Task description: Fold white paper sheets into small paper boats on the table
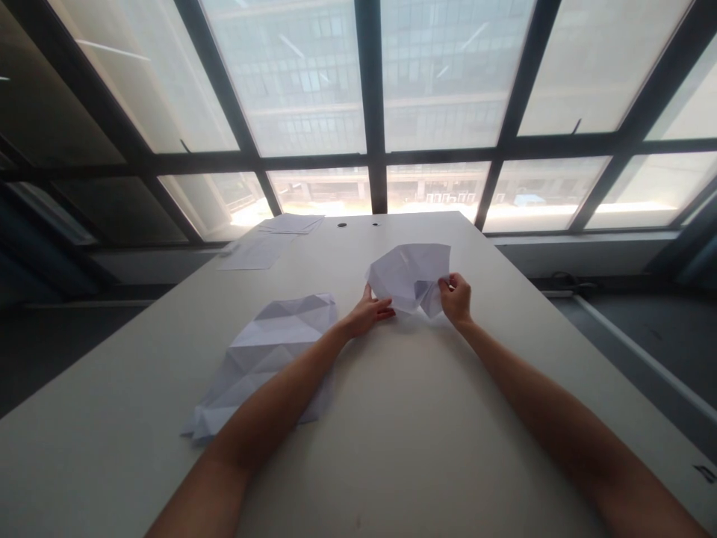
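Note:
Both my arms reach out over a pale table (403, 418). A creased white paper sheet (411, 273), partly folded up off the table, is between my hands. My left hand (370, 310) lies with fingers stretched out, pressing the sheet's lower left edge against the table. My right hand (456, 297) pinches the sheet's lower right corner between thumb and fingers. A second, larger creased paper (269, 351) lies flat to the left, partly under my left forearm.
Several flat paper sheets (291, 223) and a single sheet (252, 255) lie at the far left of the table. Two small dark holes (342, 224) sit near the far edge. Big windows with dark frames (373, 104) stand behind the table.

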`<state>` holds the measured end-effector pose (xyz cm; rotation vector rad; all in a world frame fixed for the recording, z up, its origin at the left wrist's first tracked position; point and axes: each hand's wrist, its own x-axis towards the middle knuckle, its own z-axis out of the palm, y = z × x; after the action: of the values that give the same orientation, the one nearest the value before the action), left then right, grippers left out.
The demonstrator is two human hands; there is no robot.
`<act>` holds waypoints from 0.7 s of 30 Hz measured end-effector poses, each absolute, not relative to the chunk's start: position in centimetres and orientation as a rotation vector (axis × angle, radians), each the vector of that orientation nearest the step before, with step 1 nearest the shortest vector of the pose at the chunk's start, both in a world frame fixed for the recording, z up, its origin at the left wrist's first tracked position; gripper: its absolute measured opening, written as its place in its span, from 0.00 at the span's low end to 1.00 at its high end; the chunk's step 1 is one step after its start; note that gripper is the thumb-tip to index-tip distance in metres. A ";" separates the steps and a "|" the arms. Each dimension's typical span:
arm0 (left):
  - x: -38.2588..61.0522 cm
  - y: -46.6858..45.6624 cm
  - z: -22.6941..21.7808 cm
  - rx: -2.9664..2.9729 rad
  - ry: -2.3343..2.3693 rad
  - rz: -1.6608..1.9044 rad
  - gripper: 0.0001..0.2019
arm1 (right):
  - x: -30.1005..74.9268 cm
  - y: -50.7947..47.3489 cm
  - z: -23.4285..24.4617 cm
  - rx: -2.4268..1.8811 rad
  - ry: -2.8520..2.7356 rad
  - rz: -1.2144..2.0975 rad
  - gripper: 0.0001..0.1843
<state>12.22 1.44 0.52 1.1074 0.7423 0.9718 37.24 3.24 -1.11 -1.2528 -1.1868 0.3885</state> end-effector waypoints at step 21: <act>10.1 3.9 0.8 1.275 1.160 1.392 0.31 | 41.5 5.4 -2.1 -1.444 -1.040 0.530 0.18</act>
<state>10.10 3.92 0.80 1.2753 1.1595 1.3917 41.54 5.36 -2.08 -1.4436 -1.0404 0.5297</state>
